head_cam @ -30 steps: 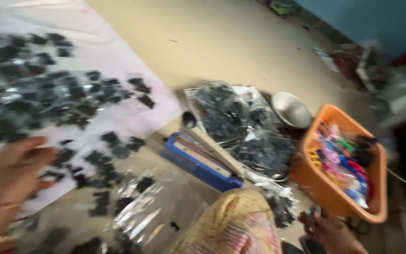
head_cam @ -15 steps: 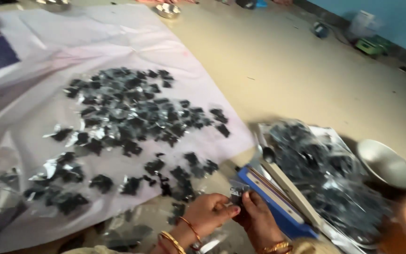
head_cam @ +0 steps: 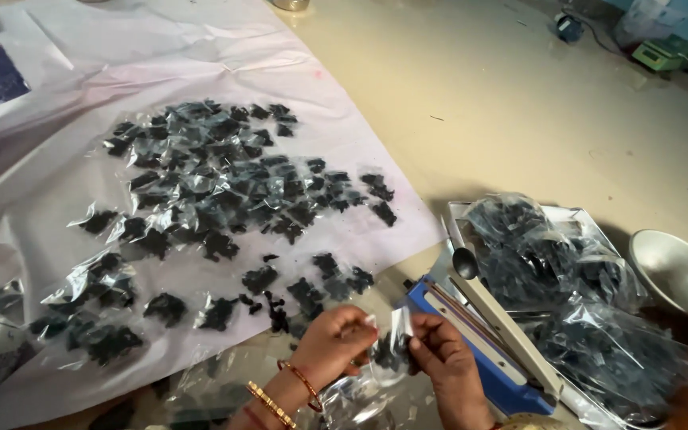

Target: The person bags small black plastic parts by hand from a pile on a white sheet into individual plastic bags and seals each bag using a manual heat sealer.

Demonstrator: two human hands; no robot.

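My left hand point(head_cam: 330, 344) and my right hand point(head_cam: 443, 358) meet low in the view and together pinch a small clear plastic packet point(head_cam: 392, 347) with dark bits inside. Bangles circle my left wrist. Right of my hands lies a blue and white heat sealer point(head_cam: 479, 328) with its arm down. Beyond my hands a white sheet point(head_cam: 224, 56) covers the floor, with several small filled packets point(head_cam: 216, 191) scattered over it.
A tray point(head_cam: 579, 216) at right holds a heap of clear bags with dark contents point(head_cam: 575, 302). A metal bowl point(head_cam: 674, 275) stands at the right edge. A spoon point(head_cam: 465, 263) rests by the sealer. Loose empty clear bags lie under my wrists. Bare tan floor stretches beyond.
The view swung left from the orange basket to the white sheet. My hands came together in front of the sealer and now hold a small packet raised between them.
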